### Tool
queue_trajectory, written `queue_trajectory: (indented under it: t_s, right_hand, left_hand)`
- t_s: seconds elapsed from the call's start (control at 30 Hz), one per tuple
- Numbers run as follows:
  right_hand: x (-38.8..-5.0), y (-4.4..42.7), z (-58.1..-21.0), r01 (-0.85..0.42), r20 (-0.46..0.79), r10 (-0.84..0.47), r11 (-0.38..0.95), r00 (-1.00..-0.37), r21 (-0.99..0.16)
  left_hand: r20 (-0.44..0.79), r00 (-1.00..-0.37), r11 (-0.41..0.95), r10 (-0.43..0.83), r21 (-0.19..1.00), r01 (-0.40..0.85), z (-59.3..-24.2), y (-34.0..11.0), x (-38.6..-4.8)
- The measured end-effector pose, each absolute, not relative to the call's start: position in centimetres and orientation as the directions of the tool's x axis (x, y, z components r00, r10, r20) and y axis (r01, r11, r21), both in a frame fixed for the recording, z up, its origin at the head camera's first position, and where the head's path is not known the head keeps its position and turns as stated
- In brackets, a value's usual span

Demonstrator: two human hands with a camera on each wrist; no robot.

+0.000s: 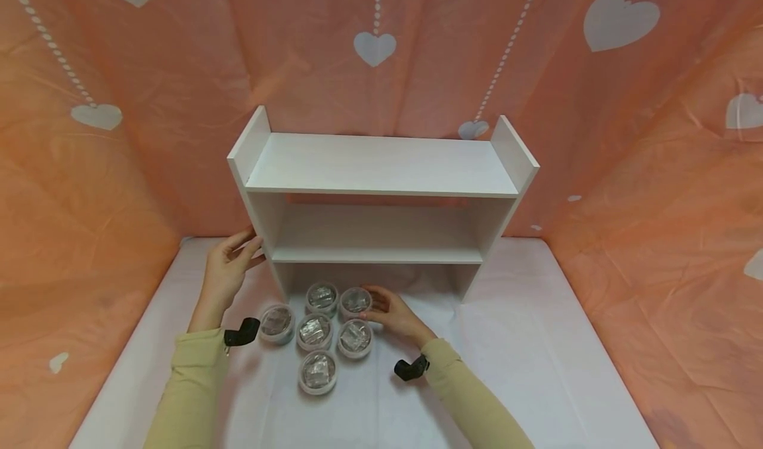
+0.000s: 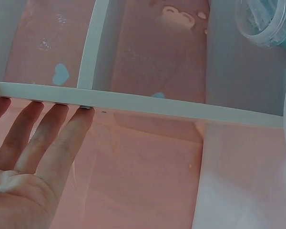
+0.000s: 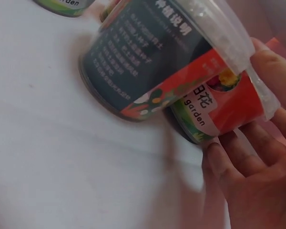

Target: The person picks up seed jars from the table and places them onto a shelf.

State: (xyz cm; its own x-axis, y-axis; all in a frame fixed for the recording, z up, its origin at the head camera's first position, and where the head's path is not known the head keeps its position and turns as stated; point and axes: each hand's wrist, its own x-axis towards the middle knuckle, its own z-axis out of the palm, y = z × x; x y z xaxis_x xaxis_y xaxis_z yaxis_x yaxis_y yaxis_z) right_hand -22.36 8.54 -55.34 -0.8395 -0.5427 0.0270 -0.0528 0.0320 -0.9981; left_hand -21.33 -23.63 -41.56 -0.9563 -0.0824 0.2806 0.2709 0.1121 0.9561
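Note:
A white shelf unit point(image 1: 378, 234) stands upright on the white cloth. My left hand point(image 1: 229, 267) touches the outer face of its left side panel; in the left wrist view the fingers of that hand point(image 2: 38, 152) lie nearly straight against the panel edge point(image 2: 181, 109). At the front, my right hand point(image 1: 396, 316) has its fingers and thumb around a lidded cup point(image 1: 356, 300), the rear right one of the group. In the right wrist view, my right hand point(image 3: 257, 167) holds this red-labelled cup point(image 3: 229, 107), beside a nearer dark-labelled cup point(image 3: 152, 62).
More lidded cups stand left and in front, among them one at the left point(image 1: 277, 323), one in the middle point(image 1: 314, 332) and one nearest the front point(image 1: 318, 372). Orange cloth with white hearts point(image 1: 316, 58) hangs behind and at both sides.

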Motion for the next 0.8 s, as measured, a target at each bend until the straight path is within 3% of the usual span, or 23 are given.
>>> queue_trajectory:
  t_s: [0.3,0.5,0.8]
  right_hand:
    - [-22.0,9.3,-55.5,-0.144,0.083,-0.493,0.088,-0.866,-0.986]
    - [-21.4,10.5,-55.8,-0.126,0.082,-0.425,0.075,-0.901,-0.989]
    - [-19.5,11.9,-53.4,-0.171,0.13,-0.403,0.068,-0.906,-0.983]
  left_hand:
    - [0.291,-0.954,0.106,-0.069,0.953,0.283,-41.5,-23.7,-21.2]
    - [0.281,-0.957,0.085,-0.07,0.958,0.275,-41.4,-23.6,-21.2]
    - [0.289,-0.955,0.069,-0.069,0.956,0.285,-41.4,-23.7,-21.2]
